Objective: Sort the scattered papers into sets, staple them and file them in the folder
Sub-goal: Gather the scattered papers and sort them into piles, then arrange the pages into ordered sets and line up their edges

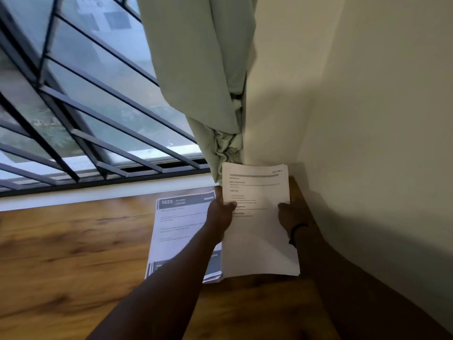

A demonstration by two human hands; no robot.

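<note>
By the wall, both hands (left hand [221, 209], right hand [290, 214]) grip paper stack [259, 241], long axis pointing away.

held paper stack [259, 231]: white, printed | second stack [181, 231]: flat, beside

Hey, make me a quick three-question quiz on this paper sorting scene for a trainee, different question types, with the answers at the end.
1. True or false: both hands grip the white paper stack, the left hand on its left edge and the right hand on its right edge.
2. Multiple choice: the sheet with the dark header lies A) flat on the wooden table, B) inside a folder, C) on the window sill.
3. Fill in: behind the stack hangs a pale green ____.

Key: 1 true; 2 A; 3 curtain.
</note>
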